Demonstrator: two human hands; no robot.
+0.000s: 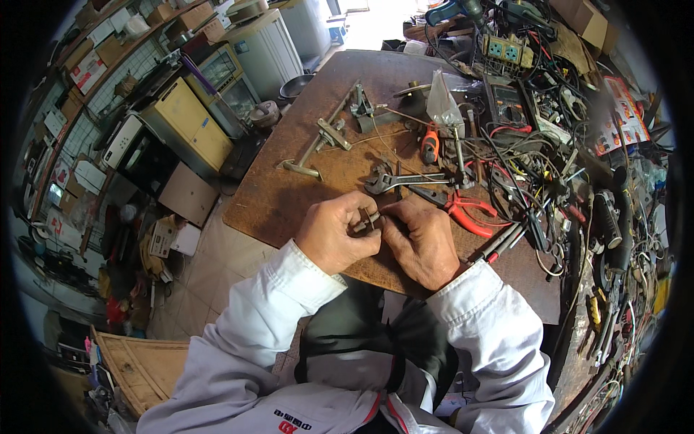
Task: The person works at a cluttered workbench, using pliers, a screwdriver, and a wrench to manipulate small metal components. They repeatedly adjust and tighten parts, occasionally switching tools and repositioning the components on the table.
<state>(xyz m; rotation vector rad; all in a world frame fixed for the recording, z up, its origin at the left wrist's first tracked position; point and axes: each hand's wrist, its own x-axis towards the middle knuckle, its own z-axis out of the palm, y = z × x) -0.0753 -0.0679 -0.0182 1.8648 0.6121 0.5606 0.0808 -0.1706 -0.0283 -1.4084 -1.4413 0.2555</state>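
Close together over the near edge of the wooden workbench (282, 199), my two hands meet at a small metal fitting (366, 223). My left hand (336, 233) pinches this short, greyish piece between thumb and fingers. Curled in beside it, my right hand (421, 244) has its thumb and fingertips pressed together; whatever they grip is hidden. Just beyond the hands lies an adjustable wrench (397, 181). Red-handled pliers (470, 213) rest to the right of it.
A metal puller-like tool with a crossbar (334, 135) lies at the back left. An orange-and-black screwdriver (430, 147), a plastic bag (442, 105) and a multimeter (508, 105) sit farther back. Tangled wires and tools crowd the right side. Cabinets (188, 119) stand left.
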